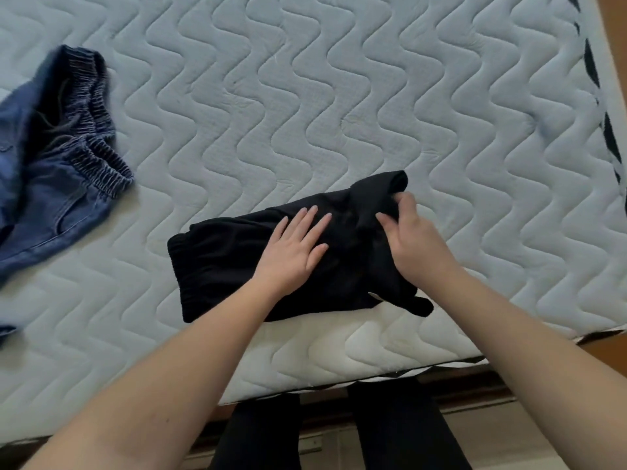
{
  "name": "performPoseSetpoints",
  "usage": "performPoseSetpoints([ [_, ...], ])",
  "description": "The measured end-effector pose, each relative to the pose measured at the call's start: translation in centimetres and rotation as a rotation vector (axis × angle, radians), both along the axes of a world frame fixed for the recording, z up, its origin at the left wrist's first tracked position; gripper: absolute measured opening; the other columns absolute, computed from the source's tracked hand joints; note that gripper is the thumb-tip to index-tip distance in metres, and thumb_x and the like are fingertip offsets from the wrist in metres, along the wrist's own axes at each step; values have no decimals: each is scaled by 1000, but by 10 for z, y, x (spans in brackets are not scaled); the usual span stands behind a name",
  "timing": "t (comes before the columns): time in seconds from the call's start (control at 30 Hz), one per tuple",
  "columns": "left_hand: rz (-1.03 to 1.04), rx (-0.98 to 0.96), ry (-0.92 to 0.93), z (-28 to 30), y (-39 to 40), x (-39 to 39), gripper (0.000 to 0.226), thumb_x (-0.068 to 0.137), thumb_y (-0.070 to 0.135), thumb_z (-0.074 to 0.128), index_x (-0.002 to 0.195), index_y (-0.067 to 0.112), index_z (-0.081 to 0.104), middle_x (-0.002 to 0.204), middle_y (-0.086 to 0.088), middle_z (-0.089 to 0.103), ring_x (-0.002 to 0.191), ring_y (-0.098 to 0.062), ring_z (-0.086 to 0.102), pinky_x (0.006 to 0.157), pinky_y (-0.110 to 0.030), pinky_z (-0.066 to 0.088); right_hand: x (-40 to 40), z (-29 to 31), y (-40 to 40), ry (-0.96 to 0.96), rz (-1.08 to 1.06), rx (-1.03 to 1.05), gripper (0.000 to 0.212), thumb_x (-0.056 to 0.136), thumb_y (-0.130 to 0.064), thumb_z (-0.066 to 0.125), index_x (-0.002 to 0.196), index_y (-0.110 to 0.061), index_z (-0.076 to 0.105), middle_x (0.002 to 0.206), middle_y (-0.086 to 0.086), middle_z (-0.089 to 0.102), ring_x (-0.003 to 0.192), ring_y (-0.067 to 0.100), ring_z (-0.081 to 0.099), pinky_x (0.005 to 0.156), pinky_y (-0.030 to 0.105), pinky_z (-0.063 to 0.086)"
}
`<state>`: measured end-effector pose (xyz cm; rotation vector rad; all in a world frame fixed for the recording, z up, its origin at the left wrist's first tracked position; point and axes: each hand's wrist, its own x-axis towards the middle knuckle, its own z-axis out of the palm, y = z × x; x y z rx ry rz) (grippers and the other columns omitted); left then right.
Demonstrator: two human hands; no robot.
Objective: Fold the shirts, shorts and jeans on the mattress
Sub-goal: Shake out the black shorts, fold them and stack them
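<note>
The black shorts (237,266) lie partly folded on the near edge of the mattress (339,96), their elastic waistband at the left end and the leg fabric at the right.

The left hand (295,249) lies flat on the middle of the shorts, palm down. Its fingers (312,218) are straight and slightly spread, pointing away and a little to the right; they press on the cloth and hold nothing.

The right hand (410,235) is at the right end of the shorts. Its fingers (403,200) are curled and, with the thumb, pinch a raised fold of black cloth, lifting that part off the layer below. The pinched fold stands just beyond and to the left of these fingers, with a rolled edge at the far right corner of the garment. Below the right wrist, a small flap of the black fabric pokes out toward the mattress edge, and a small pale tag shows beside it.

Well to the left of the left fingers, apart from the shorts, a pair of blue jeans (51,181) lies crumpled on the mattress, its gathered elastic waistband turned toward the shorts and its body running off the left edge of the view.

The mattress has a pale quilted cover with wavy stitching. Beneath both forearms, past the near edge of the mattress, the person's legs in dark trousers (400,429) show.
</note>
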<state>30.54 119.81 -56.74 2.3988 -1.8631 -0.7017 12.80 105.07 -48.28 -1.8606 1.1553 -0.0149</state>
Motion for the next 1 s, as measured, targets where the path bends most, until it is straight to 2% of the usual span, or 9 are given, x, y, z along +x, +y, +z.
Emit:
performPoseSetpoints([
  [0.13,217,117,-53,0,21,52,58,102,51,16,157,33,8,165,0,9,152,-18,4,121,-43,4,27,7,23,33,156,-97,26,103,-29,43,124,-15,41,82,0,51,74,29,49,66,35,30],
  [0.27,53,189,-51,-9,24,64,61,102,54,21,157,31,10,165,2,9,152,-15,3,121,-44,3,48,8,41,89,239,-125,29,103,-31,43,126,-14,41,87,9,60,85,40,60,67,35,31],
  [0.4,-94,125,-102,-14,32,48,63,103,53,23,157,23,13,166,2,-2,152,-15,-2,123,-42,1,73,11,64,57,237,-149,22,102,-30,45,121,-18,42,76,-8,52,77,39,59,62,32,25],
  [0.53,-124,171,-92,-16,45,44,64,104,51,18,158,19,3,165,1,-6,151,-16,-10,123,-41,-3,100,8,88,46,276,-145,24,102,-33,42,123,-22,41,99,9,67,83,39,61,64,36,35],
  [0.63,-151,139,8,-12,48,54,59,105,44,21,157,16,15,165,-1,8,152,-17,-3,123,-40,-1,118,0,100,83,282,-124,22,102,-40,38,123,-32,35,95,1,64,74,27,55,64,33,31],
  [0.77,-21,-175,371,11,49,77,36,96,8,51,131,3,57,139,-13,53,132,-28,44,113,-22,24,139,-9,113,106,254,-92,19,102,-43,35,120,-38,32,85,-2,60,67,22,48,63,37,37],
  [0.8,23,-216,421,15,55,85,37,92,0,54,128,1,59,139,-14,54,132,-28,46,113,-22,26,143,-11,116,116,249,-82,20,102,-44,34,122,-39,32,82,-4,59,67,22,50,63,37,38],
  [0.9,140,-134,430,19,90,107,52,91,-8,47,141,5,50,156,-6,36,148,-19,25,121,-21,14,157,-16,127,146,294,-66,29,103,-43,34,131,-35,33,89,-1,62,72,28,59,62,36,37],
  [1.0,363,-150,448,18,129,126,46,88,-14,47,126,4,65,144,-6,52,142,-19,37,112,-5,12,169,-21,136,179,359,-69,38,104,-37,36,140,-25,34,115,5,66,85,35,64,69,41,46],
])
